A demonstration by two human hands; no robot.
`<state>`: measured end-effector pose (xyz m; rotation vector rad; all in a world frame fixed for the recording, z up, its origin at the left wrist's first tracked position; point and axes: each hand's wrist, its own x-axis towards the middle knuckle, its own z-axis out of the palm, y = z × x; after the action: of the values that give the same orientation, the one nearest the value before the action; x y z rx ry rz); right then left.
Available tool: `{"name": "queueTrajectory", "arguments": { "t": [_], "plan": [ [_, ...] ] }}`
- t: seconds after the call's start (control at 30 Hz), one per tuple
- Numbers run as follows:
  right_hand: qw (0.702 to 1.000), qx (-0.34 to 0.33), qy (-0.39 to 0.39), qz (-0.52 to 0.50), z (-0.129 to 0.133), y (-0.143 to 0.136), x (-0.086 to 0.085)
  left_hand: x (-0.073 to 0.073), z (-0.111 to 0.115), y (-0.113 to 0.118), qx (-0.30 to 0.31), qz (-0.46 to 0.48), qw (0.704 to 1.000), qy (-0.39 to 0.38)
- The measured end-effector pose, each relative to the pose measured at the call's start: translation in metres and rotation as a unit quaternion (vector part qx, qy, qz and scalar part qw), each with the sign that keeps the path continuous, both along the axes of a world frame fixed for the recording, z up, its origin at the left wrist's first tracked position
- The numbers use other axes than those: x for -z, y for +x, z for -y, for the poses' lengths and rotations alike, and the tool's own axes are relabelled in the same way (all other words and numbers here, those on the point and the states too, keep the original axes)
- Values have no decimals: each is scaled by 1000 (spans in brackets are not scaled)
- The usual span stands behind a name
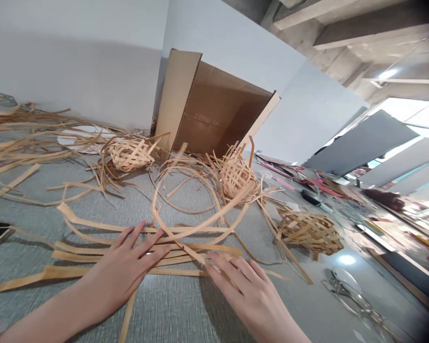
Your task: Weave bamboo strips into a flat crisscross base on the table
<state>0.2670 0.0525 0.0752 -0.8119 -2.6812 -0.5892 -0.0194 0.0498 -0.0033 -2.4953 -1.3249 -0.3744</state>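
Observation:
Several flat tan strips (89,224), which look like bamboo, lie roughly side by side across the grey tabletop. My left hand (125,262) rests flat over them, fingers spread, pressing near where strips cross. One curved strip (207,219) bends in a loop above the others and slants down toward my right hand (241,286). That hand is closed on the slanting strip, which runs between its thumb side and fingers; the fingertips touch the flat strips. Another strip (128,317) passes crosswise below my left hand.
Woven pieces stand around: one (130,155) at back left, one (238,176) behind the loop, one (309,231) at right. An open cardboard box (177,95) is at the back. Loose strips (21,138) pile at left. Eyeglasses (357,302) lie at lower right.

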Motion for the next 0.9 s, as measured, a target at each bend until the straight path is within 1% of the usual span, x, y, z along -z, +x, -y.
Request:
{"name": "queueTrajectory", "arguments": {
  "t": [0.1, 0.23, 0.37, 0.47, 0.63, 0.73, 0.9],
  "plan": [
    [1000, 13, -9, -22, 3, 6, -2, -1, 0, -1, 7, 4, 1000, -5],
    [999, 37, 37, -2, 2, 9, 1, -5, 0, -2, 10, 10, 1000, -8],
    [995, 78, 60, 27, -3, 11, 3, -9, -1, 0, 9, 11, 1000, 3],
    [991, 106, 77, 32, -7, 10, 3, -8, -1, 0, 11, 19, 1000, 9],
    [991, 105, 60, 61, -18, 5, 5, -4, -1, -3, 12, 26, 1000, -6],
    [989, 118, 65, 59, -22, 4, 5, -4, 0, -3, 14, 22, 1000, -12],
    [990, 113, 57, 56, -23, 7, 3, -4, 0, -2, 4, 16, 1000, -17]
  ]
}}
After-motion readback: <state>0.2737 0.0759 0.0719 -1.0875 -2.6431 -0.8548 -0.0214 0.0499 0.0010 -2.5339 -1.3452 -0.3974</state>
